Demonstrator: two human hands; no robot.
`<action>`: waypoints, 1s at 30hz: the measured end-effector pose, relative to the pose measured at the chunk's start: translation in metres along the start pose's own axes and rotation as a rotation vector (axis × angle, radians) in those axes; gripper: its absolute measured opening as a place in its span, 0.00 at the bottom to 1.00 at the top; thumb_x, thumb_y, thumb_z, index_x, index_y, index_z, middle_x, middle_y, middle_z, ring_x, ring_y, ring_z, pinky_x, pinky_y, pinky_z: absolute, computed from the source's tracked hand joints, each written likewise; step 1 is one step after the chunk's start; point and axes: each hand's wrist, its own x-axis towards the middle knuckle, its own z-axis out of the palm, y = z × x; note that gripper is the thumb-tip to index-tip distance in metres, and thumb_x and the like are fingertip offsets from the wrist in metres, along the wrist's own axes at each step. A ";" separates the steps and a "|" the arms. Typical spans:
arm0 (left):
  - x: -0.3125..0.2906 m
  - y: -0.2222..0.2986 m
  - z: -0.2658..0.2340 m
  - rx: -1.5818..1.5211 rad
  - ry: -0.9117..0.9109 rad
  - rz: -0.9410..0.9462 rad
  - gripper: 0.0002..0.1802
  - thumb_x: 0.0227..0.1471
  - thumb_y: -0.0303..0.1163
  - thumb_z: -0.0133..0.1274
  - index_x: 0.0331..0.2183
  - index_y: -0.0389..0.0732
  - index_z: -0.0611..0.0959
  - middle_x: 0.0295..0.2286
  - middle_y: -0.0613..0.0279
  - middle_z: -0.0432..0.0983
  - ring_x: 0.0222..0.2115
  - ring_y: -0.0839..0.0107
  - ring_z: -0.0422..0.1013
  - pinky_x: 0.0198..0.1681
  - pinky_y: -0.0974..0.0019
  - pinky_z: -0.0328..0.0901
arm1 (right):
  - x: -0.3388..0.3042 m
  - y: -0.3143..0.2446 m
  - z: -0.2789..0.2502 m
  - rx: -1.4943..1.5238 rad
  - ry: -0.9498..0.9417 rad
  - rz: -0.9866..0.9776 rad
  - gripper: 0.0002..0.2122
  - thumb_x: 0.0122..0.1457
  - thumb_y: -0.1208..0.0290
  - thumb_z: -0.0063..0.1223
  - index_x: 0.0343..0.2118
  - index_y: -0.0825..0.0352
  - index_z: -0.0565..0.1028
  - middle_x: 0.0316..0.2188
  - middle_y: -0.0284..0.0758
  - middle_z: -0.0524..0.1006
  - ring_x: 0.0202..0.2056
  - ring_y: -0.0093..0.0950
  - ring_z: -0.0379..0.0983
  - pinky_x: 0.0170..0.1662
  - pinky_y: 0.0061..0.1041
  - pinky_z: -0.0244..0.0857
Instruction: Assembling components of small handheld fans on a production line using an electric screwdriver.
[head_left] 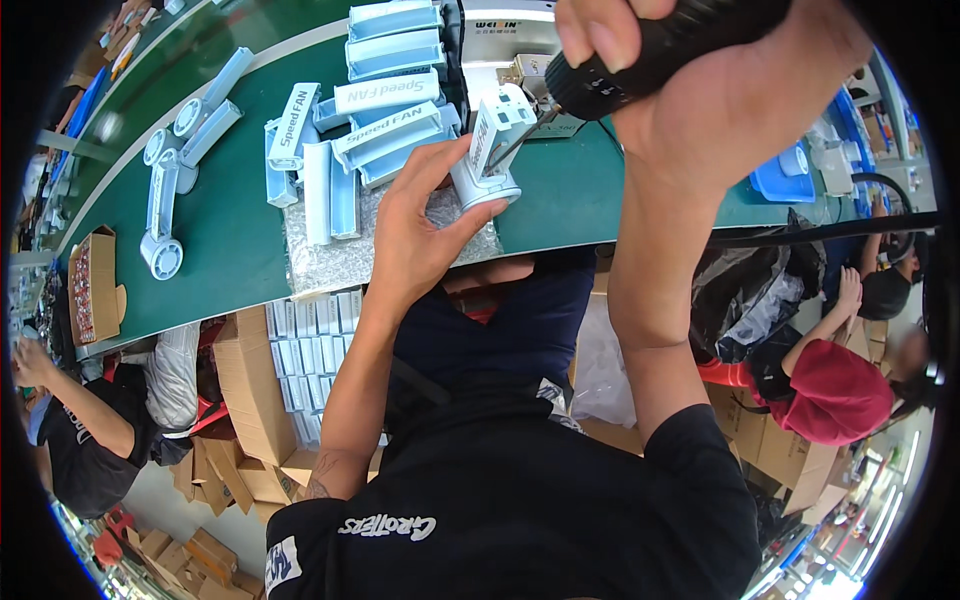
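My left hand (422, 215) is closed around the round base of a light-blue handheld fan housing (485, 190), which stands tilted near the table's front edge. In my right hand (700, 115) is a black electric screwdriver (665, 55), gripped from above and to the right. Its thin bit slants down to the left into the open side of the housing; the tip and any screw are too small to make out. Just left of my left hand, several light-blue housing shells (390, 125) lie piled on bubble wrap (340, 265).
Several partly assembled light-blue fans (165, 205) lie at the left of the green table (230, 270). A cardboard box (107, 260) of small reddish parts stands beyond them. A silver machine (505, 40) is behind the work, a blue bin (780, 183) at right. Other people sit on both sides.
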 end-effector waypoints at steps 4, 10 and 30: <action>-0.001 0.000 -0.001 0.005 0.007 -0.005 0.35 0.44 0.29 0.73 0.55 0.35 0.80 0.49 0.53 0.78 0.47 0.59 0.77 0.51 0.62 0.71 | 0.000 0.012 0.004 0.238 -0.041 0.037 0.27 0.73 0.44 0.39 0.52 0.71 0.66 0.14 0.32 0.69 0.09 0.19 0.64 0.11 0.18 0.59; 0.001 0.003 -0.002 -0.033 -0.002 0.006 0.35 0.44 0.28 0.73 0.55 0.34 0.80 0.49 0.52 0.78 0.48 0.59 0.76 0.53 0.61 0.69 | -0.001 0.026 0.004 0.576 -0.093 0.094 0.27 0.73 0.45 0.39 0.52 0.71 0.65 0.14 0.33 0.70 0.09 0.19 0.65 0.11 0.18 0.58; -0.001 0.001 -0.003 -0.064 -0.026 0.012 0.33 0.47 0.28 0.70 0.54 0.32 0.79 0.49 0.52 0.77 0.48 0.59 0.76 0.51 0.62 0.70 | 0.030 -0.007 -0.042 -0.381 0.048 -0.104 0.29 0.68 0.38 0.45 0.45 0.67 0.69 0.15 0.27 0.66 0.11 0.18 0.63 0.13 0.19 0.61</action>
